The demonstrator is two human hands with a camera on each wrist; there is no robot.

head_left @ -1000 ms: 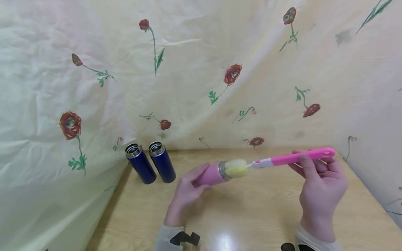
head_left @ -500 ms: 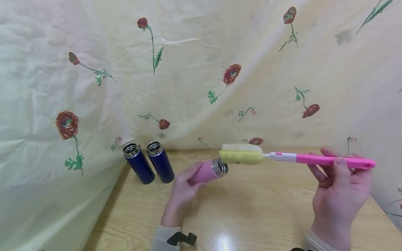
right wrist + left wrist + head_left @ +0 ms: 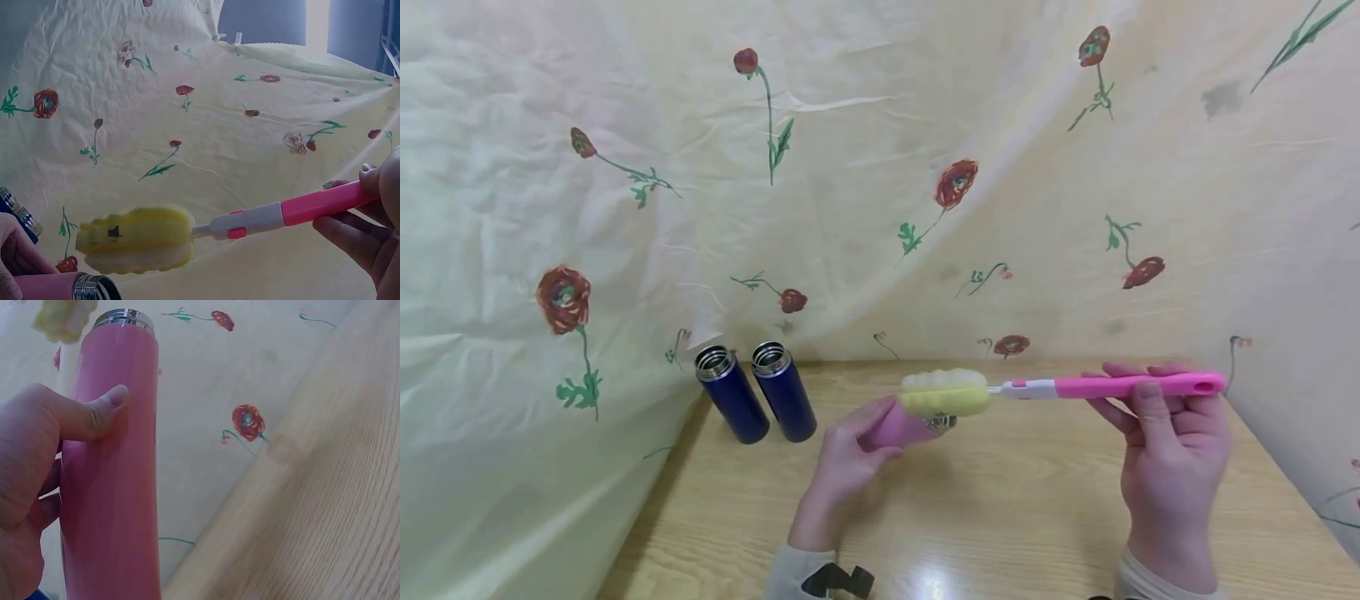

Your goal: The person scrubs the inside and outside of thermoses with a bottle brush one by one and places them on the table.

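Note:
My left hand (image 3: 847,450) grips a pink flask (image 3: 115,469) around its body, thumb across the front. The flask is tilted, its bare steel mouth (image 3: 97,289) turned to the right and lidless. In my right hand (image 3: 1176,467) is a bottle brush (image 3: 1135,384), pinched by its bright pink handle between thumb and fingers. Its yellow and white sponge head (image 3: 137,239) is outside the flask; in the head view it overlaps the flask's neck, and the right wrist view shows it above the mouth.
Two dark blue flasks (image 3: 732,396) with open steel mouths stand side by side at the table's back left. The pale wooden table (image 3: 1015,517) meets a cream cloth (image 3: 850,208) printed with red flowers, which hangs behind and to the left.
The brush head was at the flask's mouth, then came out as my right hand drew rightward. Since then the right hand has come back left, bringing the sponge over the flask's neck.

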